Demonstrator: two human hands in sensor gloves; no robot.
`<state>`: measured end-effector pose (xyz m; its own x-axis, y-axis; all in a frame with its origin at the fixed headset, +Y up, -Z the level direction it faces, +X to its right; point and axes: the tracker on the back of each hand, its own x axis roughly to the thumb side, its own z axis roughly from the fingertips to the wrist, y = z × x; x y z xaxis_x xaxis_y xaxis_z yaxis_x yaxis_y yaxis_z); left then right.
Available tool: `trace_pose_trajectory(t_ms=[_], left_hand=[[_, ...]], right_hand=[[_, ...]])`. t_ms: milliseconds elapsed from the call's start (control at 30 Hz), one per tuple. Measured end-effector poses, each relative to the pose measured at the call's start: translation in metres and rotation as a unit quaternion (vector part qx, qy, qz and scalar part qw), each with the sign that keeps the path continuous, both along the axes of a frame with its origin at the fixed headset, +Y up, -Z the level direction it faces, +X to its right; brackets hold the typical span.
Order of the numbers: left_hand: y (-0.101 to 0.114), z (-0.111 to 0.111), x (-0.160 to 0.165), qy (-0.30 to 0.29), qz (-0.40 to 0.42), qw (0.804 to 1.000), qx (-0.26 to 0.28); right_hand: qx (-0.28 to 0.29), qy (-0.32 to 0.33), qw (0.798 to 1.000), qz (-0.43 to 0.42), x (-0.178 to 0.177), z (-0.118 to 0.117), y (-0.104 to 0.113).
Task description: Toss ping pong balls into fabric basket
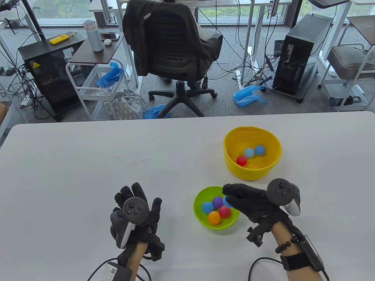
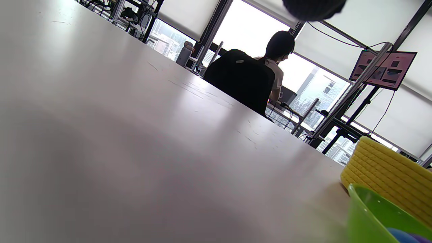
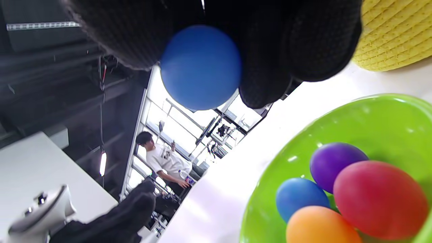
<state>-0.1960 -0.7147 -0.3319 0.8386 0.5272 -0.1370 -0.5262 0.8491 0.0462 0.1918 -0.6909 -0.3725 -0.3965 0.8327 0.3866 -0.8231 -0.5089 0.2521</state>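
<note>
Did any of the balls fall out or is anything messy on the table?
No, nothing looks wrong. Three balls sit inside the yellow basket, four stay in the green bowl, and the right hand holds a blue ball above it. The left hand rests on the table.

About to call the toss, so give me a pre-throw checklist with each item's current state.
1. Right hand has a ball: ok, its grip is closed on the blue ball, held above the green bowl.
2. Yellow basket upright, mouth open: ok.
3. Room in the basket: ok, only three balls inside.
4. Path from bowl to basket clear: ok, bare table between them.
5. Left hand out of the way: ok, it rests flat on the table, left of the bowl.
6. Grip firmness: cannot tell.
</note>
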Motion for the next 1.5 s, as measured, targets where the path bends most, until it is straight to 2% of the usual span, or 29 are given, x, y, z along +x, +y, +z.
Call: trace_pose_trajectory(t_ms=[167, 267, 433, 500, 667, 800, 1067, 1300, 1500], left_hand=[[0.0, 0.0, 0.0, 0.0, -0.002, 1.0, -0.001], [0.0, 0.0, 0.0, 0.0, -0.002, 1.0, -0.002], [-0.001, 0.0, 0.001, 0.001, -0.003, 1.0, -0.005], [-0.001, -0.001, 0.001, 0.001, -0.004, 1.0, -0.006], [-0.001, -0.001, 0.002, 0.0, -0.007, 1.0, -0.009], [-0.001, -0.001, 0.003, 0.001, -0.008, 1.0, -0.011], [-0.001, 0.0, 0.003, 0.001, -0.009, 1.0, -0.01], [0.0, 0.0, 0.003, 0.0, -0.008, 1.0, -0.007], [0.0, 0.0, 0.003, 0.0, -0.007, 1.0, -0.006]], right_hand=[[-0.045, -0.051, 0.991, -0.112, 0.026, -0.01, -0.006], [-0.082, -0.131, 0.975, -0.16, 0.044, -0.016, -0.011], [-0.14, -0.196, 0.944, -0.227, 0.072, -0.029, -0.023], [-0.15, -0.194, 0.936, -0.252, 0.079, -0.034, -0.028], [-0.18, -0.131, 0.908, -0.355, 0.088, -0.044, -0.038], [-0.169, -0.123, 0.907, -0.365, 0.093, -0.043, -0.038], [-0.107, -0.15, 0.934, -0.305, 0.086, -0.032, -0.022], [0.028, -0.152, 0.983, -0.1, 0.045, -0.01, 0.011], [0.077, -0.099, 0.991, 0.04, -0.006, 0.008, 0.023]])
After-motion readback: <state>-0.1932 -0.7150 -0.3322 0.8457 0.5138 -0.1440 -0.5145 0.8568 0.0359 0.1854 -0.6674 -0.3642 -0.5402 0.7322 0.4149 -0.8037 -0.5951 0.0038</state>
